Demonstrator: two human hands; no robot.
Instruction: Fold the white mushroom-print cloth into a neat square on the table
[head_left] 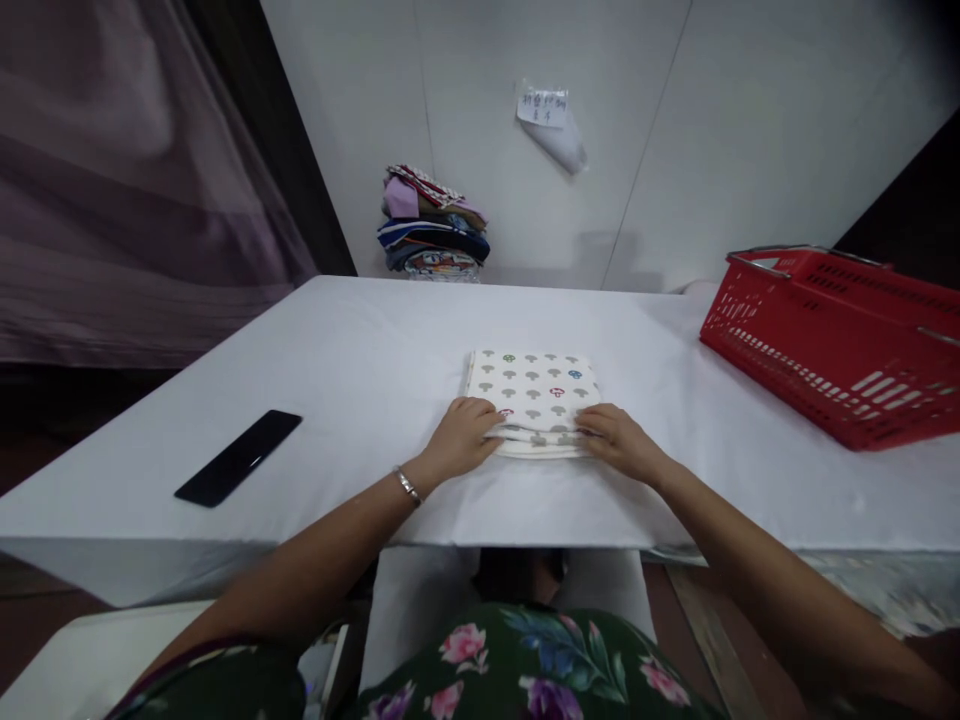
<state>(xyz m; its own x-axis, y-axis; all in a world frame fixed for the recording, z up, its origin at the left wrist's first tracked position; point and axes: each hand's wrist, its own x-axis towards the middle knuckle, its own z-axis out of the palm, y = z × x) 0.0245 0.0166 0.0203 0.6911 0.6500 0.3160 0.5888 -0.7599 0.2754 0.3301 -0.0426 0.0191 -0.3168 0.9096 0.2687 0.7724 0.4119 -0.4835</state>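
A white cloth (531, 385) with a mushroom print, grey with a few red, green and blue ones, lies folded into a layered square at the middle of the table. My left hand (461, 437) grips its near left corner, fingers on top. At the near right corner, my right hand (622, 440) holds the cloth in the same way. Between the hands the folded layers show along the near edge. Both thumbs are at the near edge of the layers.
The table (360, 360) has a white cover. A black phone (240, 458) lies at the left, and a red basket (832, 350) stands at the right. Folded clothes (435, 225) are stacked beyond the far edge, by the wall with a paper note (544, 108).
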